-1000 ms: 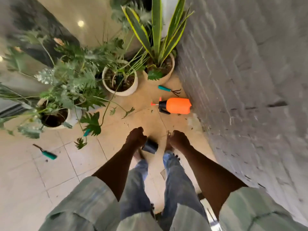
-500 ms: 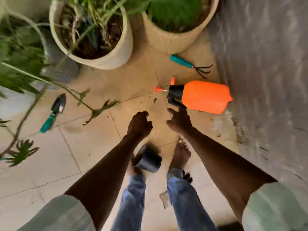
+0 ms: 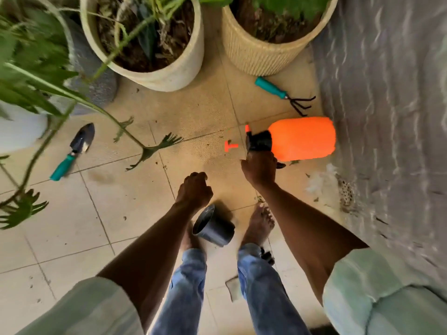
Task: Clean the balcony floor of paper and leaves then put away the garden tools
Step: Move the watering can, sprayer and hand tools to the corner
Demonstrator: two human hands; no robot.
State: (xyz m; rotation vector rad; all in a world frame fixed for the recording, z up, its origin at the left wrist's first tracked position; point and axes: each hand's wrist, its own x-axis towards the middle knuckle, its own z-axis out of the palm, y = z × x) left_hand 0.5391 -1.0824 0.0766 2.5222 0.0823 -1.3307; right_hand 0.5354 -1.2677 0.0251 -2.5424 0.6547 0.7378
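An orange spray bottle (image 3: 302, 139) with a black head lies on its side on the tiled floor by the grey wall. My right hand (image 3: 260, 169) has its fingers curled around the bottle's black handle. My left hand (image 3: 194, 189) hangs loosely closed and empty above a small black pot (image 3: 214, 226) that lies tipped between my bare feet. A teal-handled hand rake (image 3: 283, 94) rests beyond the bottle. A teal-handled trowel (image 3: 75, 151) lies at the left. White shreds and leaf bits (image 3: 321, 182) sit by the wall's foot.
Two pale planters stand ahead, one smooth (image 3: 174, 73) and one ribbed (image 3: 256, 59). Long green fronds (image 3: 154, 148) droop over the floor at the left. The rough grey wall (image 3: 387, 117) runs along the right. A scrap of paper (image 3: 232, 286) lies by my right leg.
The view dropped and closed in on the floor. My right hand moved forward from near my feet onto the spray bottle's handle. My left hand stayed near the black pot.
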